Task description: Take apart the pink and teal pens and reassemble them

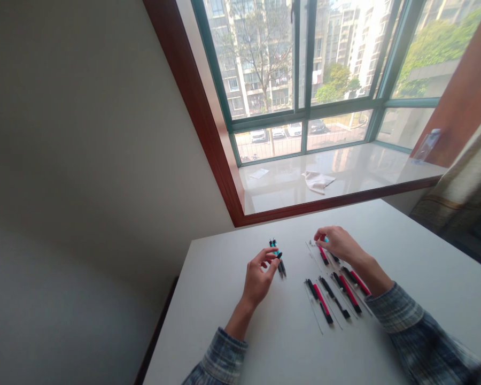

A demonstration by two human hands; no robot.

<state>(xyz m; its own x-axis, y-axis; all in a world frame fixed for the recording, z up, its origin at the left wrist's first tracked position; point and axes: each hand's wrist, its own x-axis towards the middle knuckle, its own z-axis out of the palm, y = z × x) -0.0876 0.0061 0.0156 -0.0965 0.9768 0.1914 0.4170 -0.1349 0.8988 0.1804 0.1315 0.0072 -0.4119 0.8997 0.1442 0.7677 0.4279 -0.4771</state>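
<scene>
Between the thumb and fingers of my left hand [261,275] is a small black pen part [279,255]. Just beyond and beside that hand lie assembled pens [282,267], black with turquoise. My right hand [333,241] has its fingers pinched together over small parts near a red and black pen piece [323,255]; what they hold, if anything, is too small to tell. Nearer to me, below the right hand, several red barrels [321,299], black barrels [333,295] and thin refills [316,310] lie in rows.
The white table [276,342] meets a wall on the left and a red-framed window sill ahead. On the sill are a crumpled cloth [318,182], a paper [259,174] and a clear bottle [427,145]. A curtain [452,187] hangs at the right.
</scene>
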